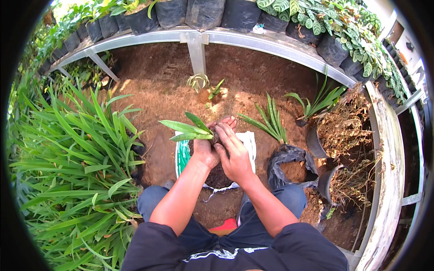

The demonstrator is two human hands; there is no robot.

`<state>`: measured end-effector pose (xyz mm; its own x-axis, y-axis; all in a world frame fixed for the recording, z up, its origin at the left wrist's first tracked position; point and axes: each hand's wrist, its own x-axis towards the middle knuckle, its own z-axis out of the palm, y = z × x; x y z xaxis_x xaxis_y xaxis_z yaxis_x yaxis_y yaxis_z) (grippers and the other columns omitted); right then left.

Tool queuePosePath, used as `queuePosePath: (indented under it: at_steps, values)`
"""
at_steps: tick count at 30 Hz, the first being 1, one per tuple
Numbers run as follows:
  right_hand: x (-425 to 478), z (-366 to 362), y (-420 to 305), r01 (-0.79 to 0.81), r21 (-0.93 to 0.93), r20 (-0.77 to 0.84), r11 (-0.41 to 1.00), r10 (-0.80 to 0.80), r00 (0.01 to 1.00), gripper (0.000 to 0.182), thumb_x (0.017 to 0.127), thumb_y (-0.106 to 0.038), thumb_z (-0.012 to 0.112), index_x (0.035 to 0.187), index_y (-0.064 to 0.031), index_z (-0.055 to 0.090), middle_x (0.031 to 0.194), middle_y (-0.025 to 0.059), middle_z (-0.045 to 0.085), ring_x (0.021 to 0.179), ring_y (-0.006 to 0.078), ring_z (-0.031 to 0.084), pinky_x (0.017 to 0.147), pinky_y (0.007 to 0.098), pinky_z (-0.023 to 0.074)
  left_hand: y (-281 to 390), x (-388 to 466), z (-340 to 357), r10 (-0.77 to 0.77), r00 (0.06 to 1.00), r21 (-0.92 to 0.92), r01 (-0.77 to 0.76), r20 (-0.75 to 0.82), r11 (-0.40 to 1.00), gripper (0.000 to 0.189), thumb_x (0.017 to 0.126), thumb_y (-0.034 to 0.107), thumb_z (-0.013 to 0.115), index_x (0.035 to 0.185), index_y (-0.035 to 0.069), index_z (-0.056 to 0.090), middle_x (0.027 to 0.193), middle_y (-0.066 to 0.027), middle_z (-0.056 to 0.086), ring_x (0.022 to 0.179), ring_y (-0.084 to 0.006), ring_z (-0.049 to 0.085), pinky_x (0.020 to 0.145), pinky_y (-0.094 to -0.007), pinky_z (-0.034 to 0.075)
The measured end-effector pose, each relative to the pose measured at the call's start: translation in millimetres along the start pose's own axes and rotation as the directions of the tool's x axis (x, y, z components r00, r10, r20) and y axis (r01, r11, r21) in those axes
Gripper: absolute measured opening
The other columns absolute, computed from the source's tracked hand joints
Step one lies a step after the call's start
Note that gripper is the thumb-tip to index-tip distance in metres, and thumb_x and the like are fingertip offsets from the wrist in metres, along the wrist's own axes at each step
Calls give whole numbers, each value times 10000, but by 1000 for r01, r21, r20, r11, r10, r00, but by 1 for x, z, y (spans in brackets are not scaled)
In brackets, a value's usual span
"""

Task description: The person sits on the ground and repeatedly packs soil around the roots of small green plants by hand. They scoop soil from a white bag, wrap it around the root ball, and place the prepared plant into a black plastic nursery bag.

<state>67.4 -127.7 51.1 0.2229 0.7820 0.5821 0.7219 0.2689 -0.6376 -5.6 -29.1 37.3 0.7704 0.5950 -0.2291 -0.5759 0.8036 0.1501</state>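
Note:
A small plant [190,131] with several broad green leaves lies sideways over the sack, its leaves pointing left. My left hand [205,154] is under its dark root ball [217,135], palm up. Cupped over that root ball from the right is my right hand [234,157], so the soil is mostly hidden between my palms. Below both hands stands an open white and green plastic sack [183,157], its top edge frayed. Dark soil [218,178] shows inside it, between my knees.
Dense strappy plants [78,169] crowd the left. To the right are a black plastic bag [283,162] holding brown soil, a loose long-leaved plant [271,122] and pots of dried plants [346,128]. Two small plants [203,88] lie ahead, before a metal-framed bench [135,40] bearing potted plants.

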Motion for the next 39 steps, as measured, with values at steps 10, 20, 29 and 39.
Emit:
queuePosePath:
  at_steps: [10, 20, 29, 39]
  values:
    - [11, -9, -2, -160, 104, -41, 982, 165, 986, 435, 911, -165, 669, 1305, 1, 587, 1276, 214, 634, 1179, 362, 615, 1002, 428, 485, 3, 7, -20, 14, 997, 102, -7, -70, 995, 445, 1001, 258, 395, 1189, -93, 594, 1220, -240, 636, 1185, -357, 600, 1095, -473, 458]
    - [19, -1, 15, -237, -9, -290, 972, 224, 931, 466, 1030, -322, 422, 1420, -73, 478, 1467, 152, 505, 1466, 320, 336, 1174, 446, 174, -37, 2, -13, -16, 1000, 248, 11, 17, 969, 471, 1030, 449, 462, 1289, 67, 555, 1335, -119, 572, 1196, -267, 582, 1106, -464, 429]
    - [9, 9, 10, -87, 22, -537, 996, 85, 840, 397, 943, -206, 494, 1302, -39, 506, 1366, 138, 598, 1361, 335, 466, 1127, 476, 199, -39, -7, -27, 44, 956, 507, -194, 292, 840, 340, 1010, 291, 485, 1095, 7, 653, 1035, -104, 678, 923, -185, 653, 844, -332, 531]
    - [33, 20, 25, -358, 662, -225, 659, 630, 744, 329, 996, -242, 506, 1247, -35, 555, 1225, 148, 618, 1129, 288, 598, 986, 370, 396, -24, 2, 14, 129, 973, 254, -79, -189, 964, 484, 1025, 428, 407, 1104, 8, 636, 1048, -120, 687, 999, -239, 666, 938, -405, 533]
